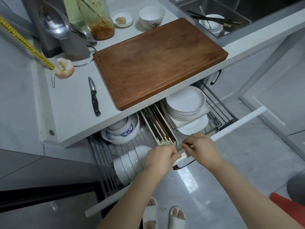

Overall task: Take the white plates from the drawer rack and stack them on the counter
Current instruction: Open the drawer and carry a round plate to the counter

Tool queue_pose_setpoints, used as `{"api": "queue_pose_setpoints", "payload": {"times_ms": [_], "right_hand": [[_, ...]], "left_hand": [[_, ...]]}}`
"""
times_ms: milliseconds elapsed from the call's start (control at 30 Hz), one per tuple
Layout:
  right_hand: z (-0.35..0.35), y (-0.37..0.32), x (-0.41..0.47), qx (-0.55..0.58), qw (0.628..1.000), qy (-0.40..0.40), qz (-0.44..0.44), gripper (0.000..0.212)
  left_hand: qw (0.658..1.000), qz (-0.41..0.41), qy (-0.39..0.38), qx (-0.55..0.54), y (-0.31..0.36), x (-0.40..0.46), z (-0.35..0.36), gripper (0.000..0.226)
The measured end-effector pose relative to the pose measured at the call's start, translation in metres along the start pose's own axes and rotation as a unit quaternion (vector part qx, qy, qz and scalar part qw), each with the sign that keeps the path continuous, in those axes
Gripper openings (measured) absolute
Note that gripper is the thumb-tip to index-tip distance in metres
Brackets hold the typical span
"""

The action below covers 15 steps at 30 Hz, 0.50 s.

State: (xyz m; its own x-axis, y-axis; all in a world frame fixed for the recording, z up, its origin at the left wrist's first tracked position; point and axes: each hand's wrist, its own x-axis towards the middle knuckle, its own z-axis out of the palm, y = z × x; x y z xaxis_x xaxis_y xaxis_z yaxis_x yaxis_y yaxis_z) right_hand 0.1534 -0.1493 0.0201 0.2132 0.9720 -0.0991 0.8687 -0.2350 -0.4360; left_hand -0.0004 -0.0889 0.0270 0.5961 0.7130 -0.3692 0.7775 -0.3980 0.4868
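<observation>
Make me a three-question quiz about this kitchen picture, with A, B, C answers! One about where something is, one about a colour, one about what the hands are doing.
1. Where is the stack of white plates?
A. In the sink
B. In the open drawer rack
C. On the cutting board

2. What colour is the cutting board?
A. Brown
B. Green
C. White

3. What are the hands doing?
A. Lifting a plate
B. Holding the knife
C. Gripping the drawer's front edge

Answers: 1 B, the plates sit in the rack under the counter. 2 A, it is brown wood. 3 C, the left hand and right hand curl on the drawer front.
</observation>
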Motion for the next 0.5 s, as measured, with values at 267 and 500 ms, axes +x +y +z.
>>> {"api": "queue_pose_setpoints", "payload": {"times_ms": [267,500], "right_hand": [[0.000,0.020,-0.015,-0.020,0.997,-0.037,0.057,0.017],[-0.003,0.023,-0.035,-0.037,0.996,-0.061,0.055,0.021]], "left_hand": [[0.991,0.035,-0.129,-0.020,0.010,0.007,-0.003,0.027],[0.975,0.045,-0.183,-0.117,0.012,0.007,0.011,0.021]]}}
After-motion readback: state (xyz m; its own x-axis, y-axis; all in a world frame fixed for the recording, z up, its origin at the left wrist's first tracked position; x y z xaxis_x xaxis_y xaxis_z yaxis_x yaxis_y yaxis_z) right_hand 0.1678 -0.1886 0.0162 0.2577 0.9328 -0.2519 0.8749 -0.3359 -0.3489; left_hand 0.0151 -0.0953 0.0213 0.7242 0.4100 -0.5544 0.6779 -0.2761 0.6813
